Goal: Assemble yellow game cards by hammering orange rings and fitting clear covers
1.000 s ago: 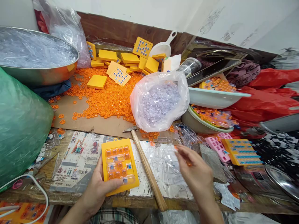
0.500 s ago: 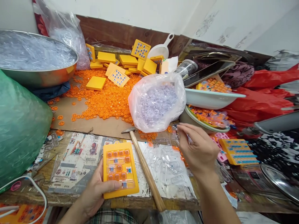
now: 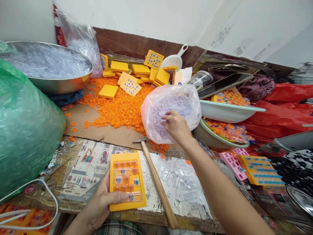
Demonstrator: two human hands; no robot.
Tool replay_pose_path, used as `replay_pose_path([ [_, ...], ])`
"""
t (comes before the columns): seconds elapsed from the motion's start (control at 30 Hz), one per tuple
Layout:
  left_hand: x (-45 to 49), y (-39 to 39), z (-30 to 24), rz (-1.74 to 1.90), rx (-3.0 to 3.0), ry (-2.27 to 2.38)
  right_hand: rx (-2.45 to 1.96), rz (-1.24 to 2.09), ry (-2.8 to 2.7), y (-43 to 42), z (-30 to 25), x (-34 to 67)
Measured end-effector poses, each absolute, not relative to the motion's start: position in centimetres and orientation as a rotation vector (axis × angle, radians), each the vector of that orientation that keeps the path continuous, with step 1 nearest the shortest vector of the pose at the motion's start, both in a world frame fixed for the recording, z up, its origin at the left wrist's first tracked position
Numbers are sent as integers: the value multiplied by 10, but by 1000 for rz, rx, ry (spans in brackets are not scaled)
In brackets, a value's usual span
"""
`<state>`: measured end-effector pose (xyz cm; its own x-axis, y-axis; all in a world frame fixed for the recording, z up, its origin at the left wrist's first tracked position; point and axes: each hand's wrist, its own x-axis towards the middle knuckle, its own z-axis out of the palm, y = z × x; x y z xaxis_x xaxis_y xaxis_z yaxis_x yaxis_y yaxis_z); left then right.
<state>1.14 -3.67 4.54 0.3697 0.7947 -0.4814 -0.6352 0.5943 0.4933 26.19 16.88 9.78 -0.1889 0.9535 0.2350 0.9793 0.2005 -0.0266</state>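
My left hand [image 3: 104, 197] grips a yellow plastic puzzle board [image 3: 141, 163] by its left side, thumb pressed over the lower face. Orange squares, long clear pieces and small blue marks fill the board's recess. My right hand [image 3: 176, 125] reaches over the mouth of a translucent plastic bag [image 3: 146, 120] heaped with small clear pieces. Its fingers are bent and apart, at the surface of the pieces, with nothing visible in them. Between the hands a hammer [image 3: 160, 186] with a wooden handle lies on the bench. Loose clear capsule-shaped pieces [image 3: 187, 181] lie to its right.
Small orange rings [image 3: 119, 109] spread over the cardboard, with yellow boards [image 3: 140, 69] stacked behind. A green bag [image 3: 26, 130] and a metal basin [image 3: 61, 81] stand left. At right are a pale basin [image 3: 225, 111], a pink board [image 3: 234, 164] and another yellow board [image 3: 259, 169].
My right hand has moved from above the loose clear pieces, up and left into the bag's mouth. The left hand still holds the board. The whole view has shifted slightly.
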Motion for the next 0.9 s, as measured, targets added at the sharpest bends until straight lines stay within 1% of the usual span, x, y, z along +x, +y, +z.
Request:
replay_pose_path([
  [0.2,16,-36,44,903,237,708,-1808,-122,-2268,158,100,266],
  [0.37,16,-37,42,894,238,704,-1707,-158,-2027,149,110,265],
  [0.47,16,-35,42,913,241,677,-1641,-106,-1907,141,114,265],
  [0.57,17,-33,42,931,244,638,-1549,-5,-1828,117,116,253],
  [0.67,16,-31,41,958,235,640,-1435,205,-1877,73,112,231],
  [0.7,16,-31,40,974,232,653,-1390,328,-1927,56,108,223],
  [0.73,16,-30,40,992,232,669,-1317,594,-1972,41,103,217],
  [0.77,17,-29,39,1009,236,689,-1283,790,-1940,27,96,212],
  [0.83,19,-29,39,1041,255,736,-1273,1068,-1758,5,81,204],
  [0.9,22,-29,39,1061,283,786,-1305,1173,-1575,-6,67,201],
])
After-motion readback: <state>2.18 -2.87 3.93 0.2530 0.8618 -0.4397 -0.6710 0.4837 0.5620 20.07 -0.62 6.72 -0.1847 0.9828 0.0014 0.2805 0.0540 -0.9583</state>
